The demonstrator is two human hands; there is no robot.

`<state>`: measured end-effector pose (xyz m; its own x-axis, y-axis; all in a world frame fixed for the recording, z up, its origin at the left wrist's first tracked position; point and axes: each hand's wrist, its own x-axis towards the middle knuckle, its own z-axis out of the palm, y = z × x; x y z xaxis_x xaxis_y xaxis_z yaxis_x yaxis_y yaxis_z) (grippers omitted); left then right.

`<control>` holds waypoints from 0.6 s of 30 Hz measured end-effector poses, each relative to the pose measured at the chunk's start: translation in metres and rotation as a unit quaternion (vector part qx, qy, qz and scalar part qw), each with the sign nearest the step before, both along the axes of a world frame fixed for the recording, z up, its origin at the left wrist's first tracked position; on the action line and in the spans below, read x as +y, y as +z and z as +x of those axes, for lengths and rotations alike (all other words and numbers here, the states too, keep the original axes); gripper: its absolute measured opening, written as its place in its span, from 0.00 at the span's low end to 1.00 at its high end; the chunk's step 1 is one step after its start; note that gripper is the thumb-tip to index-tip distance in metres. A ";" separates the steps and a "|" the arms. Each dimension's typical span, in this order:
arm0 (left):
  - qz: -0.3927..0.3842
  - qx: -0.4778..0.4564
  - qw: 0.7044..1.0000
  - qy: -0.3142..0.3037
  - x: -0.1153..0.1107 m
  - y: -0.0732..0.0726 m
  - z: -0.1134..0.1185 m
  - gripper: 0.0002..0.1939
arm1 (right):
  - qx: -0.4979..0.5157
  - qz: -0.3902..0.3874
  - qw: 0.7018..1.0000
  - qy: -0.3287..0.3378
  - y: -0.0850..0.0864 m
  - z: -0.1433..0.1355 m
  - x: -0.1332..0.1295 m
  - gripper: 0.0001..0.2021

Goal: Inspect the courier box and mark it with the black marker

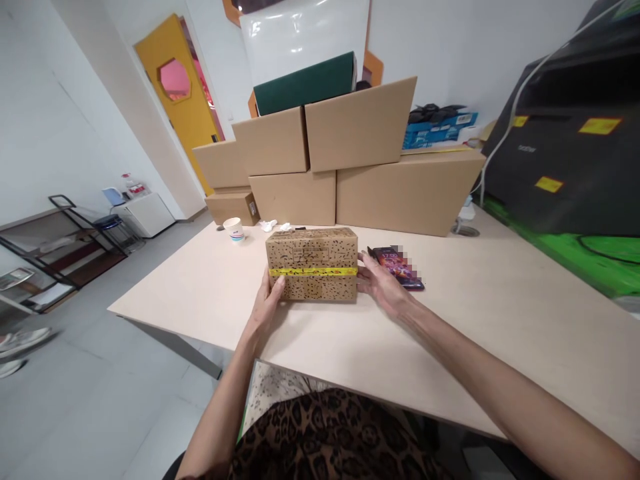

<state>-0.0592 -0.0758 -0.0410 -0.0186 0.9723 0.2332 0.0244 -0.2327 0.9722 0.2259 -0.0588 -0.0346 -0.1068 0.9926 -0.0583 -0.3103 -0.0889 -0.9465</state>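
Note:
A small cardboard box (313, 287) with dark speckles and a strip of yellow tape round its middle is on the table in front of me. My left hand (270, 297) grips its lower left corner, the thumb lying on the front face. At the box's right side, my right hand (383, 283) presses its fingers against the side face, so the box sits between both hands. Part of the right fingers is hidden by the box edge. Just beyond the right hand lies a phone (400, 270) with a lit screen, partly blurred by pixels.
Large plain cardboard boxes (293, 197) are stacked along the back of the table (200, 293), a dark green box (307, 87) on top. A paper cup (233, 229) and crumpled tissues (269, 225) stand at the back left. At right is a big black printer (560, 147).

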 end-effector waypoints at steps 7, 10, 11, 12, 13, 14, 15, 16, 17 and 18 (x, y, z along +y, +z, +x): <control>0.085 0.065 0.993 0.046 -0.030 0.041 0.000 0.54 | 0.126 -0.037 0.991 -0.016 0.009 0.003 0.006 0.19; 0.180 0.090 0.979 0.024 -0.034 0.056 0.011 0.45 | 0.166 -0.078 0.983 -0.013 0.000 0.002 0.011 0.16; 0.196 0.089 0.977 0.018 -0.032 0.057 0.015 0.43 | 0.165 -0.089 0.982 -0.023 -0.003 0.001 0.013 0.13; 0.203 0.083 0.976 0.016 -0.029 0.056 0.019 0.42 | 0.160 -0.091 0.982 -0.036 -0.007 0.001 0.014 0.08; 0.203 0.075 0.976 0.021 -0.024 0.054 0.022 0.42 | 0.152 -0.082 0.984 -0.051 -0.010 0.001 0.015 0.07; 0.200 0.063 0.977 0.035 -0.017 0.050 0.025 0.42 | 0.143 -0.062 0.986 -0.065 -0.012 0.002 0.016 0.10; 0.195 0.048 0.978 0.053 -0.010 0.044 0.027 0.44 | 0.133 -0.036 0.987 -0.077 -0.013 0.003 0.017 0.15; 0.188 0.029 0.980 0.067 -0.003 0.039 0.028 0.45 | 0.123 -0.010 0.989 -0.086 -0.013 0.005 0.018 0.19; 0.174 0.015 0.982 0.077 0.004 0.033 0.030 0.47 | 0.111 0.010 0.989 -0.093 -0.013 0.006 0.018 0.23; 0.154 0.007 0.985 0.081 0.011 0.027 0.031 0.48 | 0.099 0.022 0.990 -0.099 -0.013 0.008 0.019 0.25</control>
